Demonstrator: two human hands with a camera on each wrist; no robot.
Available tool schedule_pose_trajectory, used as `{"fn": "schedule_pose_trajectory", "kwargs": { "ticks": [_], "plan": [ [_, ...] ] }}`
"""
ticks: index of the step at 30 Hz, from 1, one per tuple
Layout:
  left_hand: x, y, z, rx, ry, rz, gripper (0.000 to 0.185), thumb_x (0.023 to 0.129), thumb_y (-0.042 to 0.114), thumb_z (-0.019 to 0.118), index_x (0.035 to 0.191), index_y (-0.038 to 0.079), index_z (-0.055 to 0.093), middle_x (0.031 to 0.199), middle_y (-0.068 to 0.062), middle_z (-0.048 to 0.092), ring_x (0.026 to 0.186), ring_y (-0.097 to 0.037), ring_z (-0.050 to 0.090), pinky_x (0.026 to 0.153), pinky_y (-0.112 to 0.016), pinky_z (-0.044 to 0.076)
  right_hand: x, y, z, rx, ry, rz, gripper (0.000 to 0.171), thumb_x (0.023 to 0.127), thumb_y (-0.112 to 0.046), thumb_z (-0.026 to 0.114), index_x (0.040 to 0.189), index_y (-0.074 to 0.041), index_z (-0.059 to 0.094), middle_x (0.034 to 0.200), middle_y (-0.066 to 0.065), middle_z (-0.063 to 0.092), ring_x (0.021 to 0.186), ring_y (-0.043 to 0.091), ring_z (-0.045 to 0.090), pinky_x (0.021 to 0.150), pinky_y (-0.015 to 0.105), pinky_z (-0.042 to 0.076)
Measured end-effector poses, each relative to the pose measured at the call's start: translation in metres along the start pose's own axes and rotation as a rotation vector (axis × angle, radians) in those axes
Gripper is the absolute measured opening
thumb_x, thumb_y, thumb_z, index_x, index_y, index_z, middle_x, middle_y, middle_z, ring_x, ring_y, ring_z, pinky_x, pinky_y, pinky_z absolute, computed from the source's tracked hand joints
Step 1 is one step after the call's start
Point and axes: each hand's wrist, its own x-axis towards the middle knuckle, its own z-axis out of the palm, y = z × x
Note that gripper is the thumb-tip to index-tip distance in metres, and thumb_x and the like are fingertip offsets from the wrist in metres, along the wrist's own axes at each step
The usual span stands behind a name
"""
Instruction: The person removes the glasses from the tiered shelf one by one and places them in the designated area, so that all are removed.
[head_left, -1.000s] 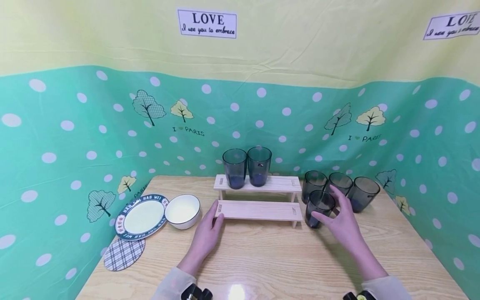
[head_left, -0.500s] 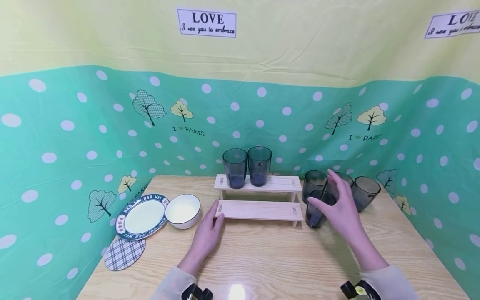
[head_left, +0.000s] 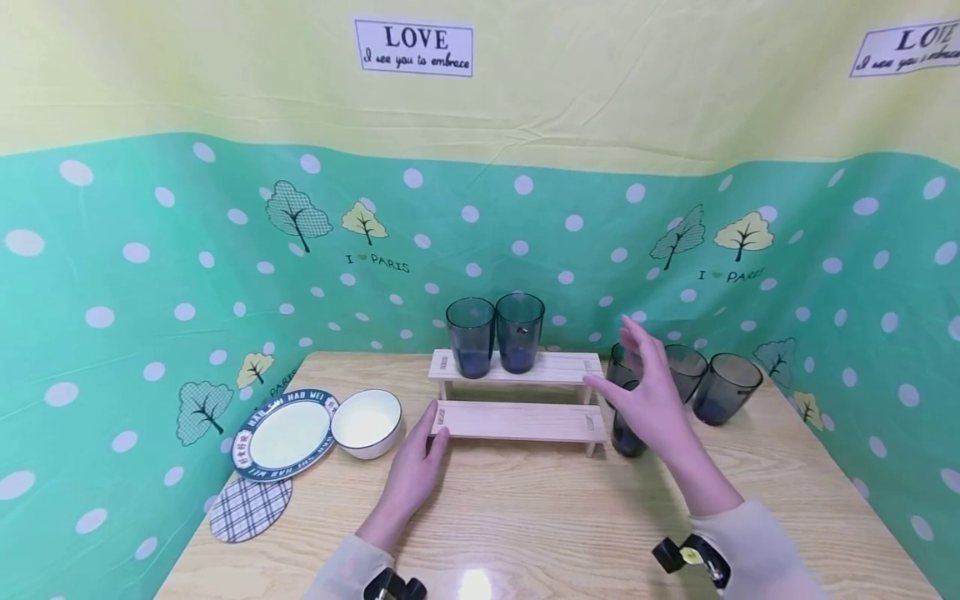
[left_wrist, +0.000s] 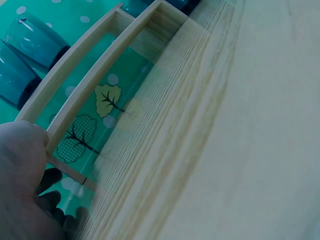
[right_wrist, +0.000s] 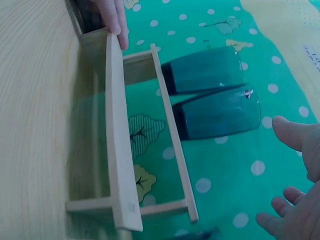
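1. Your right hand (head_left: 651, 408) is spread wide, thumb well apart from the fingers, and has hold of nothing. From the head it overlaps the near glass (head_left: 628, 439), which stands on the table (head_left: 517, 517) just beside the right end of the lower shelf (head_left: 517, 421).
2. In your right wrist view the space between that thumb and the fingers holds nothing, and the hand is apart from the two upright glasses (head_left: 471, 337) on the upper shelf (head_left: 566, 367).
3. Your left hand (head_left: 414, 467) is closed down to the thickness of the board: it pinches the left end of the lower shelf, thumb at the front corner, forefinger along the end.
4. Your right hand covers most of the near glass's rim and side, and much of the rear left glass (head_left: 618, 367) too. The middle glass (head_left: 686, 371) and the right glass (head_left: 726, 390) show more fully.
5. Your left wrist camera shows the other fingers dark and blurred beyond the board, so you cannot tell whether they touch it. One upper-shelf glass is cut by the left border there.
6. In the right wrist view your right hand runs off the right border; a dark sliver at the bottom is too little to identify.
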Motion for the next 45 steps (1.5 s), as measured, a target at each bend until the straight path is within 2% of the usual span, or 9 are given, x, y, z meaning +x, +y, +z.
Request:
{"fn": "schedule_pose_trajectory", "kwargs": {
  "ticks": [7, 12, 17, 26, 34, 45],
  "plan": [
    [0.0, -0.001, 0.0, 0.005, -0.001, 0.003, 0.064, 0.119, 0.033, 0.052, 0.175, 0.009, 0.031, 0.175, -0.016, 0.037, 0.161, -0.038, 0.036, 0.132, -0.057, 0.029, 0.014, -0.008, 0.016, 0.062, -0.036, 0.001, 0.104, 0.098, -0.027, 0.09, 0.178, -0.024, 0.023, 0.168, 0.017, 0.033, 0.157, 0.036, 0.036, 0.131, 0.054, 0.034],
    [0.0, 0.001, 0.0, -0.004, 0.0, 0.001, 0.063, 0.119, 0.032, 0.053, 0.175, 0.009, 0.032, 0.175, -0.016, 0.037, 0.161, -0.038, 0.036, 0.132, -0.057, 0.029, 0.023, -0.012, 0.027, 0.11, -0.059, 0.007, 0.104, 0.097, -0.026, 0.09, 0.177, -0.02, 0.024, 0.167, 0.016, 0.034, 0.154, 0.034, 0.037, 0.132, 0.052, 0.034],
    [-0.001, 0.001, 0.0, 0.0, 0.004, 0.002, 0.063, 0.119, 0.032, 0.053, 0.174, 0.009, 0.032, 0.175, -0.016, 0.038, 0.161, -0.037, 0.036, 0.132, -0.057, 0.029, 0.031, -0.015, 0.037, 0.134, -0.084, 0.019, 0.104, 0.097, -0.027, 0.09, 0.177, -0.022, 0.024, 0.168, 0.014, 0.033, 0.156, 0.033, 0.036, 0.132, 0.05, 0.034],
    [-0.001, 0.003, -0.001, 0.001, 0.004, -0.009, 0.063, 0.119, 0.032, 0.053, 0.174, 0.01, 0.033, 0.175, -0.017, 0.038, 0.161, -0.037, 0.036, 0.133, -0.056, 0.028, 0.044, -0.022, 0.053, 0.152, -0.1, 0.022, 0.103, 0.097, -0.028, 0.09, 0.177, -0.023, 0.025, 0.168, 0.013, 0.034, 0.156, 0.031, 0.038, 0.131, 0.047, 0.036],
    [-0.001, 0.002, -0.001, 0.004, 0.004, -0.011, 0.063, 0.119, 0.031, 0.053, 0.174, 0.009, 0.033, 0.175, -0.017, 0.038, 0.161, -0.038, 0.036, 0.132, -0.056, 0.029, 0.055, -0.027, 0.067, 0.152, -0.119, 0.014, 0.102, 0.098, -0.026, 0.089, 0.177, -0.019, 0.024, 0.17, 0.015, 0.034, 0.156, 0.035, 0.039, 0.129, 0.05, 0.039],
    [-0.001, 0.004, -0.001, 0.001, 0.001, -0.018, 0.063, 0.119, 0.031, 0.053, 0.174, 0.01, 0.032, 0.175, -0.016, 0.038, 0.161, -0.037, 0.036, 0.133, -0.056, 0.029, 0.069, -0.021, 0.083, 0.144, -0.165, 0.067, 0.104, 0.099, -0.033, 0.088, 0.178, -0.023, 0.021, 0.176, 0.015, 0.026, 0.157, 0.036, 0.038, 0.128, 0.053, 0.041]
  ]
}}
